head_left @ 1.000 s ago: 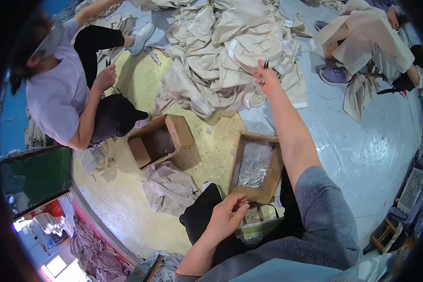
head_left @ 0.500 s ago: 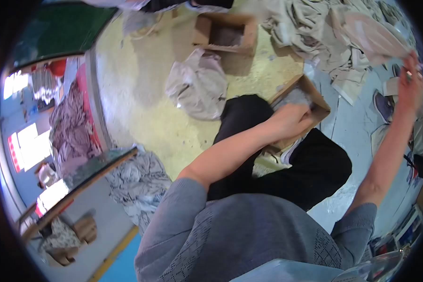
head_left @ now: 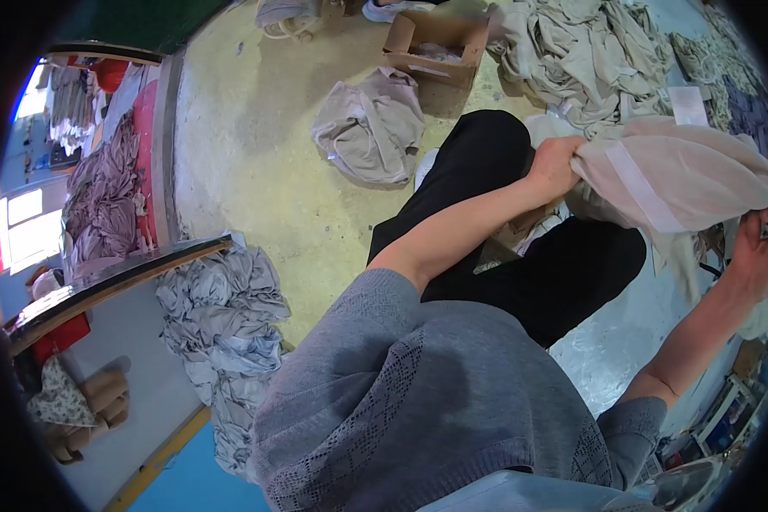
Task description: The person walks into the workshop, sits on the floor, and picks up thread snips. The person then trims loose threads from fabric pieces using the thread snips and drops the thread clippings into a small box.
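Observation:
A pale beige cloth garment (head_left: 700, 175) with a white strip across it is stretched out above my right knee. My left hand (head_left: 557, 171) is closed on its left edge. At the far right, my right hand (head_left: 755, 252) grips the opposite end, its fingers bent and partly hidden near the edge of the view. A loose flap hangs down between the hands. Beyond the garment lies a heap of similar beige cloth (head_left: 580, 60). The cardboard box between my legs is mostly covered by my left arm and the garment.
An open cardboard box (head_left: 435, 47) stands on the floor ahead, with a bundled beige cloth (head_left: 371, 128) nearer me. Grey crumpled cloth (head_left: 222, 316) is piled at my left, beside a mirror-like panel edge (head_left: 119, 290). Dark patterned cloth (head_left: 751, 111) lies far right.
My left hand has left the small cardboard box and taken hold of the garment. My right hand has drawn the garment closer and lower, and it is now spread between both hands.

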Tool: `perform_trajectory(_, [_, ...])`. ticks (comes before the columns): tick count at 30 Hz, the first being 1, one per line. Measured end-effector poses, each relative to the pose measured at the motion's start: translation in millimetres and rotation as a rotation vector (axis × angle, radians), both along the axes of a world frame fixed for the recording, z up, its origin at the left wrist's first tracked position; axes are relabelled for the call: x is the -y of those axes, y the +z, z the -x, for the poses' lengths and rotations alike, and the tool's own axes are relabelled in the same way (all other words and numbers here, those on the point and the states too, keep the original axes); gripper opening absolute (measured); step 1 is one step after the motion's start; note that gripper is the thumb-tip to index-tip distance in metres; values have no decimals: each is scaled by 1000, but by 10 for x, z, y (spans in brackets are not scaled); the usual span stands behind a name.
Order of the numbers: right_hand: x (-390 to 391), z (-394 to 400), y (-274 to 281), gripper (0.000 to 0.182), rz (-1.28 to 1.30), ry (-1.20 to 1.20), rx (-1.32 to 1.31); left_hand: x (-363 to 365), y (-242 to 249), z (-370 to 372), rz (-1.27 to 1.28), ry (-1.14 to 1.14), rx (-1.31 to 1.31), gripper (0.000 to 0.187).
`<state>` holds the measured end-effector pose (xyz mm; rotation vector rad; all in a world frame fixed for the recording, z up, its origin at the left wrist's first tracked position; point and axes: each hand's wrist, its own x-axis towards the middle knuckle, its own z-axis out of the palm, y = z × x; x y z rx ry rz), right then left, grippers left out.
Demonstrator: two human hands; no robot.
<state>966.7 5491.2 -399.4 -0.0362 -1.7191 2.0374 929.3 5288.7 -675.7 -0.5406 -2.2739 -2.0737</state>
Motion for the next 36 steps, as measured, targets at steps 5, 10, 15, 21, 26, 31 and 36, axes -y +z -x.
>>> perform_trajectory(5, [-605,-278,-54,32,-31,-53,10,305,822,225,-269,267,-86,17])
perform_trajectory(10, [-358,-319,-552,20,-143,-257,318,638,2247,382,-675,-44,77,20])
perform_trajectory(15, [-441,-221,-1467,18,-196,-221,494,659,2711,846,-343,-126,-88,18])
perform_trajectory(21, [188,-261,-1472,23,-14,-197,198,614,2952,930,-199,-215,89,23])
perform_trajectory(26, [1019,-108,-1057,48,-226,-299,-177,495,3000,1038,-232,-245,106,25])
perform_trajectory(31, [1557,-72,-870,44,-609,-564,-274,427,3138,779,-281,-162,72,27])
perform_trajectory(36, [1381,22,-1278,21,-627,-603,-177,589,3203,834,-310,-96,119,26])
